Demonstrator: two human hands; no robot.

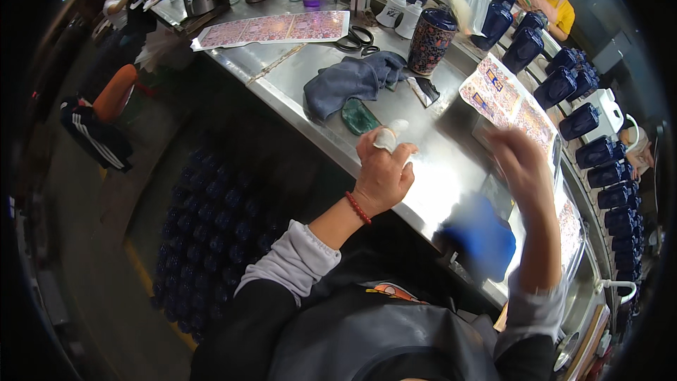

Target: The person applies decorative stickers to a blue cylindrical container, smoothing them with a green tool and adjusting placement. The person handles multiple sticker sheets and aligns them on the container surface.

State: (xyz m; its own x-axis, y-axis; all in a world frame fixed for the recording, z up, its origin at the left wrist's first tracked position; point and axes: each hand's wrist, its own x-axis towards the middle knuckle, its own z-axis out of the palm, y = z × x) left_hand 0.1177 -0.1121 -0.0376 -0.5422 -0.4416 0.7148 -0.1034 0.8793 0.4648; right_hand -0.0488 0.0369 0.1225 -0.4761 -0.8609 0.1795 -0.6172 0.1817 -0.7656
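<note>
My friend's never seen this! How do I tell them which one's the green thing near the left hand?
Start at the metal table and find the bunched blue-grey cloth. The green thing lies at the cloth's near side, just beyond the left hand. It's small with rounded corners, and its shiny dark green sets it apart from the dull cloth and the patterned jar.

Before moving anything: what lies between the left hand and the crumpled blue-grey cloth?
In the head view, a dark green piece lies between the left hand and the cloth.
</note>
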